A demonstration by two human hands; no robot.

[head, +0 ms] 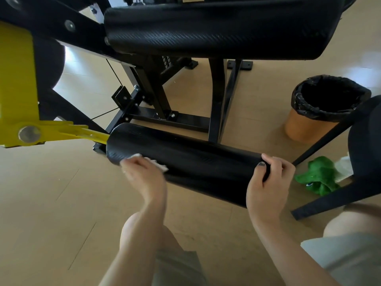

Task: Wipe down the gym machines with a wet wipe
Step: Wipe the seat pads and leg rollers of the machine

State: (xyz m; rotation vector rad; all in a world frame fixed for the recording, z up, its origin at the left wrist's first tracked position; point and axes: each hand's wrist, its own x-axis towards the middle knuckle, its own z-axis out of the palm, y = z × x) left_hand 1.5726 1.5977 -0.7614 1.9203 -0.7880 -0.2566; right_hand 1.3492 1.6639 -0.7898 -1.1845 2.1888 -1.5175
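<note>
We are pressing a white wet wipe [158, 164] under our left hand [144, 174] against the black roller pad [185, 159], our right hand [268, 178] clasping its far end.

The left hand [144, 172] is blurred and covers most of the wipe [158, 164]. The chair [362, 145] hides part of the green toy [318, 175] and is cut off at the right edge. The yellow arm [16, 83] runs off the left edge.

Light wood floor [51, 193], lined bin [321, 104]
</note>
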